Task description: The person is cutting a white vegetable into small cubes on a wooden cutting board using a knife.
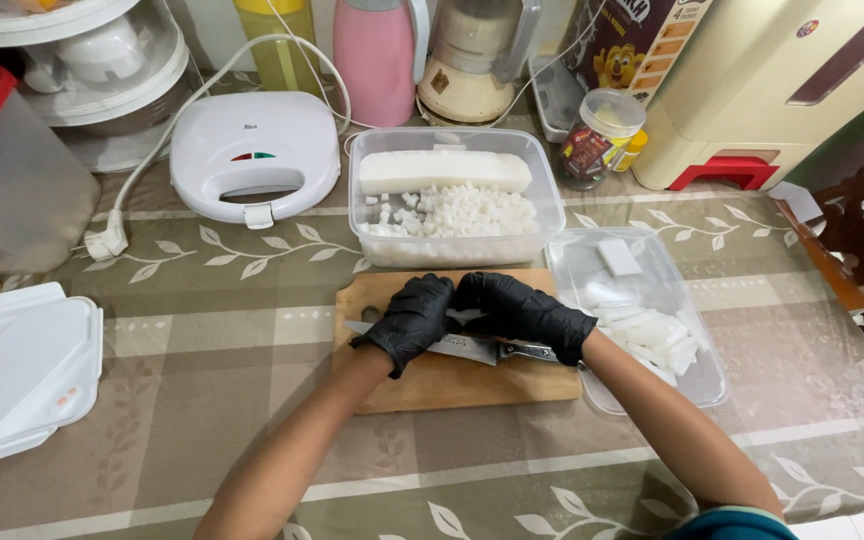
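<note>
Bare forearms lead to the gloved left hand [410, 318] and right hand [527, 312], both curled over a knife [472, 349] lying across the wooden board [452, 385] at the surface's middle; which fingers grip it I cannot tell. White strips [652, 335] beside look soft, wet, likely slippery; the steel blade is stiff, best held by its handle.

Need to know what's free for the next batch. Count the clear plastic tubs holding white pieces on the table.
2. One clear tub behind the cutting board holds small cubes and a long white block; a shallower tray right of the board holds strips. Others may sit outside the view.
</note>
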